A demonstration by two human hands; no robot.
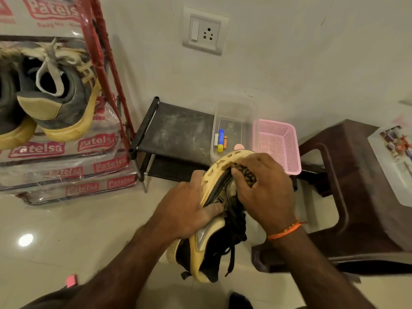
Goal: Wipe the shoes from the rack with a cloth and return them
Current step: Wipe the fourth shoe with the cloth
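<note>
Gripping a black shoe point(214, 244) w/ yellowed sole, the left hand point(189, 210) wraps its midsection, thumb pressed on the side, sole turned up and to the left. The right hand point(265, 188) clutches a dark patterned cloth point(245, 175) vs. the shoe's upper near the toe end, just beyond the left hand's hold. Black laces dangle below the grip. An orange thread band point(285, 230) sits on the right wrist. Past the shoe's toe: a low black rack point(176, 130) w/ a clear box point(234, 130) & pink basket point(278, 146). Far left of the grip, grey sneakers point(60, 97) sit on a red-framed rack point(100, 63). Right of it, a brown plastic stool point(356, 175).
</note>
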